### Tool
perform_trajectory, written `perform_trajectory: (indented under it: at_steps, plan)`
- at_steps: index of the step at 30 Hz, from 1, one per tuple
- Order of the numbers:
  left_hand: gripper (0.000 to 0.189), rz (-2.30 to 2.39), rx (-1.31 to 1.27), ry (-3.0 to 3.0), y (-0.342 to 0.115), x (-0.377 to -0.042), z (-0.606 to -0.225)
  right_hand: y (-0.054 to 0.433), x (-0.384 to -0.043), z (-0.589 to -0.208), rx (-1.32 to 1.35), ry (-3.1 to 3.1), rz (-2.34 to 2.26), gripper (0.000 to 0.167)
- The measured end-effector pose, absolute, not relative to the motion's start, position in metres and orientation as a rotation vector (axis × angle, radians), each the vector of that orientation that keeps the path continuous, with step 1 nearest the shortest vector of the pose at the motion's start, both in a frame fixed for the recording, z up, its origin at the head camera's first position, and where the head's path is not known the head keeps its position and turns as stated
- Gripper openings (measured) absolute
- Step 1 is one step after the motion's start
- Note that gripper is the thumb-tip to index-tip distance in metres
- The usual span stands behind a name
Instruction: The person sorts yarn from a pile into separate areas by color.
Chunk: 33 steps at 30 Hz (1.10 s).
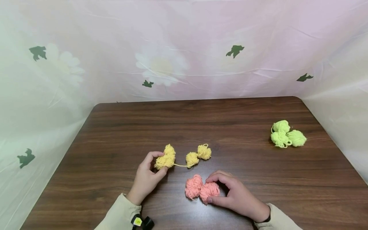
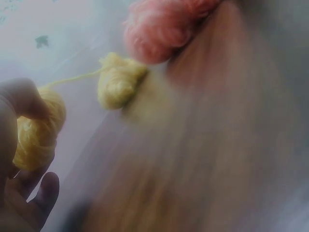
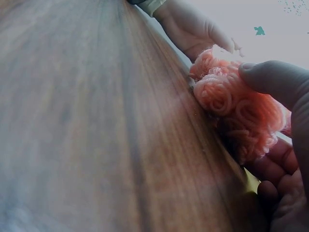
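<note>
Between thumb and fingers, my left hand (image 1: 148,175) pinches a bundle of yellow yarn (image 1: 166,158). A thin strand runs from it to a small yellow yarn ball (image 1: 192,159), and another yellow ball (image 1: 204,152) lies just beyond. Nearer to me, my right hand (image 1: 237,195) grips one of two pink yarn balls (image 1: 209,192); the other pink ball (image 1: 194,187) touches it on the left. The left wrist view shows the thumb or a finger over the yellow bundle (image 2: 38,130). In the right wrist view, the thumb lies on the pink yarn (image 3: 241,106).
Three light green yarn balls (image 1: 288,134) lie grouped at the table's right side. The dark wood table (image 1: 129,123) ends at a pale floral cloth (image 1: 201,73), which also rises along both sides. A small black device (image 1: 142,221) sits by the left sleeve.
</note>
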<state>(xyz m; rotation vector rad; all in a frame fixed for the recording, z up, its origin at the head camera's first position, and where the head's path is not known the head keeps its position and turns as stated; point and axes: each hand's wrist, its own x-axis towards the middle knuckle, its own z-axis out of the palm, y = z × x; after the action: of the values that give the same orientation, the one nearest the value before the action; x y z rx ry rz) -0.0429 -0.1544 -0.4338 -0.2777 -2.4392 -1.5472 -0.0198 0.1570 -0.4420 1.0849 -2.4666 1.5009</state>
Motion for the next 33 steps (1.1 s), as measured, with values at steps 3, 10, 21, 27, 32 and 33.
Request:
perform_trajectory:
  at_steps: [3,10,21,27,32,33]
  plan:
    - [0.045,-1.549,-0.248,-2.43,-0.159,-0.046,-0.434,0.157,-0.02,-0.442,1.085,-2.47,1.502,0.041]
    - [0.044,-1.542,-0.197,-2.415,-0.171,-0.053,-0.436,0.157,-0.019,-0.441,1.083,-2.475,1.503,0.041]
    - [0.042,-1.488,-0.114,-2.432,-0.188,-0.063,-0.437,0.157,-0.019,-0.441,1.083,-2.47,1.5,0.041]
    - [0.041,-1.557,-0.034,-2.428,-0.199,-0.066,-0.434,0.157,-0.019,-0.441,1.079,-2.476,1.496,0.04]
    - [0.04,-1.553,0.031,-2.419,-0.209,-0.07,-0.433,0.157,-0.019,-0.441,1.077,-2.483,1.499,0.04]
    - [0.04,-1.549,0.044,-2.418,-0.211,-0.071,-0.433,0.156,-0.019,-0.441,1.076,-2.483,1.501,0.04]
